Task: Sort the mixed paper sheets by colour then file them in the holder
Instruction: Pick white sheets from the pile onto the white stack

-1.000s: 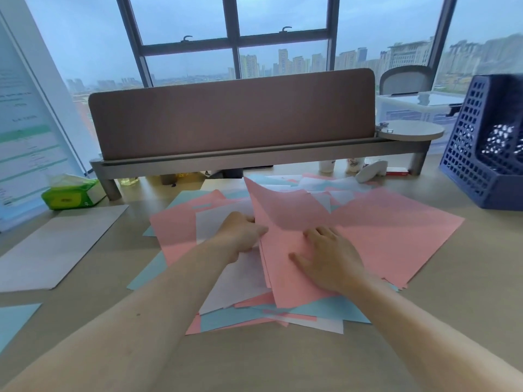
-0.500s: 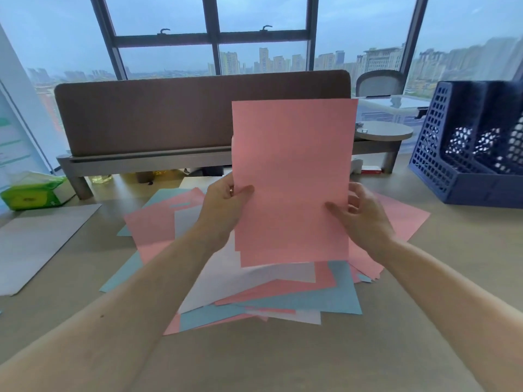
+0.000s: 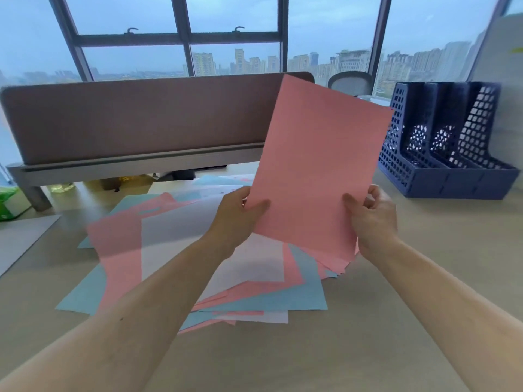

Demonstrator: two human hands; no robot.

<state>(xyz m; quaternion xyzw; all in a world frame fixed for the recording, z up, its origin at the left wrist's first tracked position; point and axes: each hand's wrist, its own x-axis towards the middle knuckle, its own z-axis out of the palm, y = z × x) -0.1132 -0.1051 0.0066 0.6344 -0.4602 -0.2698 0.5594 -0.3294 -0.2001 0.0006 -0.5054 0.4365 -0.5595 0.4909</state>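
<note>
Surface: the pale surface (image 3: 410, 321) carries everything. A long padded divider stands across its far edge.
Mixed pile: pink, blue and white sheets (image 3: 175, 250) lie fanned and overlapping in the middle of the surface, colours not separated.
Holder: the dark blue holder (image 3: 441, 176) stands at the far right, well apart from the pile. It has three upright compartments with perforated walls, and no paper shows above them.
Pink bundle: the pink bundle (image 3: 319, 165) is held nearly upright over the right part of the pile, its top leaning right toward the holder. Fanned corners at the bottom show it is several sheets. Whether its lower edge touches the pile cannot be told.
Left hand: the left hand (image 3: 235, 222) pinches the bundle's lower left edge, thumb on the front face and fingers behind.
Right hand: the right hand (image 3: 373, 219) grips the lower right edge the same way, thumb in front and fingers curled behind.
Step in hand: judged from this, the pinks are gathered and are being squared up or carried for filing, with blue and white yet to be sorted.
Next move: probably tapping the edges flush, then carrying the bundle right and lowering it edge-first into one compartment. Loose corners could catch on the wall.
</note>
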